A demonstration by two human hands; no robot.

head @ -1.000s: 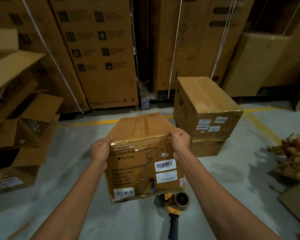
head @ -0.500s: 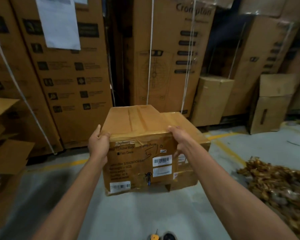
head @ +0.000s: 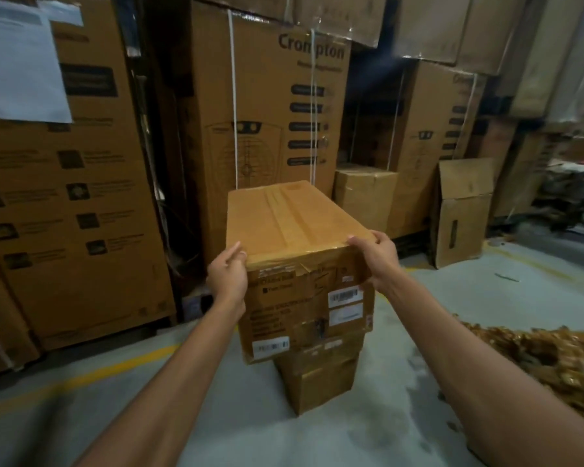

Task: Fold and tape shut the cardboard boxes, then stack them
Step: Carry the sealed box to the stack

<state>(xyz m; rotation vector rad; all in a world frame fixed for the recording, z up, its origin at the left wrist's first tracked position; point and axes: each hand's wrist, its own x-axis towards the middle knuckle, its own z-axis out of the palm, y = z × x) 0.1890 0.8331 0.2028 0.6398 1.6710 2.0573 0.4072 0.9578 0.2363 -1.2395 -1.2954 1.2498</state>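
A taped-shut cardboard box (head: 294,227) with white barcode labels on its near face is held at chest height. My left hand (head: 228,276) grips its near left top corner, thumb on the lid. My right hand (head: 376,257) grips the near right top corner, fingers over the edge. Directly beneath it stands a stack of closed boxes (head: 321,375) on the floor; the held box overhangs them toward me. Whether it rests on them I cannot tell.
Tall printed cartons (head: 267,112) line the back wall, tied with white cord. A smaller sealed box (head: 364,193) and an open-flapped box (head: 462,210) stand behind on the right. A heap of brown tape scraps (head: 547,362) lies on the grey floor at right.
I carried the box up and to the right, from above the tape dispenser on the floor to over the stacked boxes. The dispenser has left the view. Both hands kept their grip.
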